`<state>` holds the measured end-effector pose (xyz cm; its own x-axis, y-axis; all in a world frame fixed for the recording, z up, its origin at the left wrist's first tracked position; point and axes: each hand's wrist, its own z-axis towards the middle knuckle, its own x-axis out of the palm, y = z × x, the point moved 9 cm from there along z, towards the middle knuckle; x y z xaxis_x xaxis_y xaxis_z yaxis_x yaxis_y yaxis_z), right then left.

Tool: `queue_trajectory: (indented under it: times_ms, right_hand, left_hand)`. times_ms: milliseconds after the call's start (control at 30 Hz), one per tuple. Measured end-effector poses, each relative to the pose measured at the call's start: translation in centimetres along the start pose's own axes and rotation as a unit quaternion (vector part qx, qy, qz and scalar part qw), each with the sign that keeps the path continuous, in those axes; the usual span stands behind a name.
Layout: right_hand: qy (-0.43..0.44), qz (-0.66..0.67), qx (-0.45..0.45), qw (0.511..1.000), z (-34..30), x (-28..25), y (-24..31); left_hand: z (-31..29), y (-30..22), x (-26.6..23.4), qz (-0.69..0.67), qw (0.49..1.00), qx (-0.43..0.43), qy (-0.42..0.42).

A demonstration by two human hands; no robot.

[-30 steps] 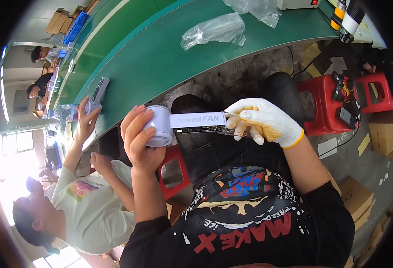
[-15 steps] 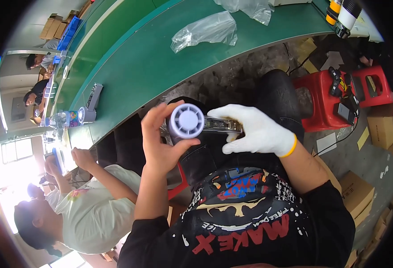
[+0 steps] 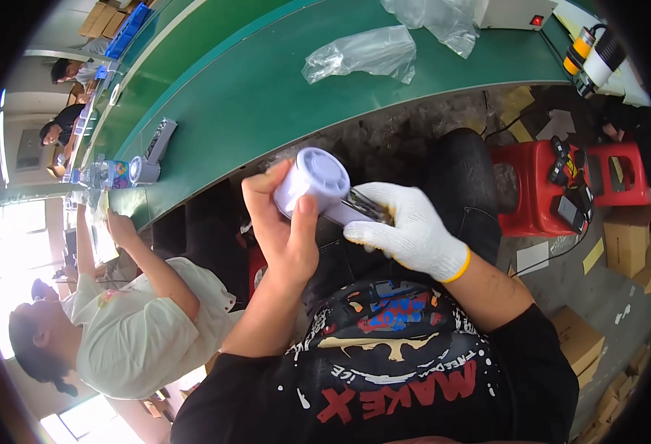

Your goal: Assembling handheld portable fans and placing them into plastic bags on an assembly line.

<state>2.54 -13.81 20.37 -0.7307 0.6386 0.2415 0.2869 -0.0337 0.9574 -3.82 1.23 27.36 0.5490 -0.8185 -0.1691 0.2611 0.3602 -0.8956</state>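
Observation:
Over my lap I hold a lavender handheld fan, tilted, with its round slotted head up and to the left. My bare left hand is wrapped round the head, thumb along its near side. My right hand, in a white knit glove with a yellow cuff, grips the handle end. Dark inner parts show along the handle beside the gloved fingers. The handle's far end is hidden in the glove.
On the green table lie clear plastic bags and a similar fan. A co-worker sits at my left. Red stools with a cable and dark tools, and cardboard boxes, stand at my right.
The fan has turned from face-on to tilted, its handle slanting down to the right. My left thumb has moved up onto the head's side. Both hands keep their hold.

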Motion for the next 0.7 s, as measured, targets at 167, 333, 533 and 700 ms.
queue_trajectory:
  times_ms: [167,333,533,700]
  right_hand:
    - [-0.084,-0.397,-0.329,0.853,-1.1,-0.5,3.7]
    - [-0.054,-0.384,-0.325,0.862,-1.3,0.5,2.6]
    - [0.060,-0.347,-0.197,0.915,0.6,1.4,-1.0]
    - [0.138,0.001,-0.115,0.984,-0.3,1.8,-0.4]
  left_hand:
    - [-2.5,5.9,-1.2,-0.113,0.953,-0.262,0.103]
    - [-4.5,7.2,-1.5,-0.022,0.872,-0.395,0.289]
    - [-3.2,5.3,-1.0,0.082,0.891,-0.338,0.291]
    - [3.3,4.7,-2.5,-0.044,0.844,-0.327,0.423]
